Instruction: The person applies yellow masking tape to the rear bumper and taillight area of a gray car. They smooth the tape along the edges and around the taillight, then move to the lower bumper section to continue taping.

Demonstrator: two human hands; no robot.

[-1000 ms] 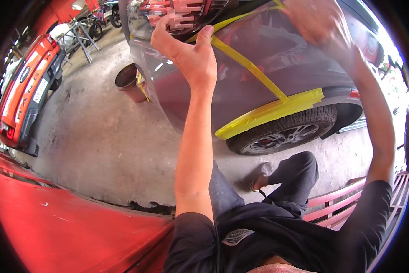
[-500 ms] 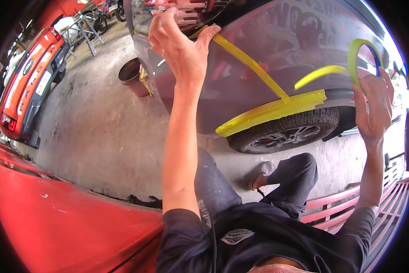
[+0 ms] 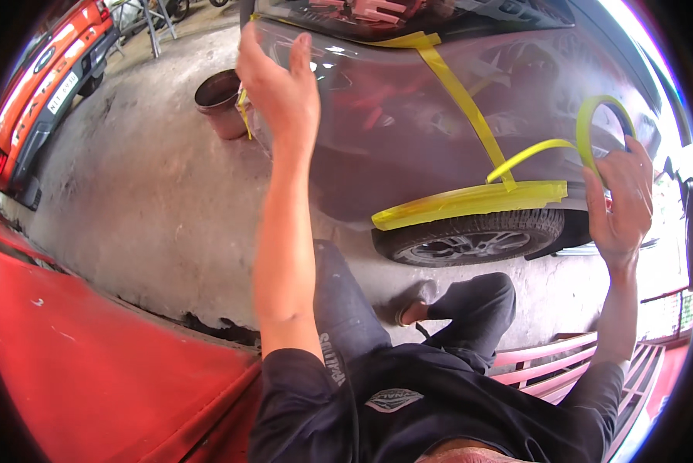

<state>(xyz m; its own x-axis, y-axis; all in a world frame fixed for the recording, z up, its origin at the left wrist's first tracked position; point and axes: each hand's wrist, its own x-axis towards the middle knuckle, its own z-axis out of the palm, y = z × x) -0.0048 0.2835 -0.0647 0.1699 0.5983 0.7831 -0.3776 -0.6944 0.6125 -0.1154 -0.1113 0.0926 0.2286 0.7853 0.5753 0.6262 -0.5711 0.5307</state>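
1. Across the top of my view, from eleven o'clock round to two, stands the grey glossy car body panel (image 3: pixel 408 147) I am masking. Judging from how it lies, the taping is part done: a broad band of yellow masking tape (image 3: pixel 470 202) already follows the top of the wheel arch, and a long narrow yellow tape strip (image 3: pixel 458 96) runs diagonally down from the window edge to meet it. Most of the panel's outline, as far as I can see, still has no tape.
2. At nine o'clock, well apart from me, an orange-red parked car (image 3: pixel 42 92) sits on the stained grey concrete floor (image 3: pixel 146 208).
3. Just below the broad band, at four o'clock, is the black rubber tyre with its alloy wheel (image 3: pixel 470 243).
4. At eleven o'clock, on the floor beside the panel's front edge, stands a round rusty-brown metal bucket (image 3: pixel 219 100). Its mouth faces me, but I cannot tell whether anything is in it.
5. My left hand (image 3: pixel 281 89) is raised at twelve o'clock, fingers loosely spread and holding nothing, close to the panel; I cannot tell whether it touches.
6. My right hand (image 3: pixel 620 197), at three o'clock, grips the yellow-green roll of masking tape (image 3: pixel 602 127) between thumb and fingers, with a free length drawn from the roll down to the wheel-arch band.
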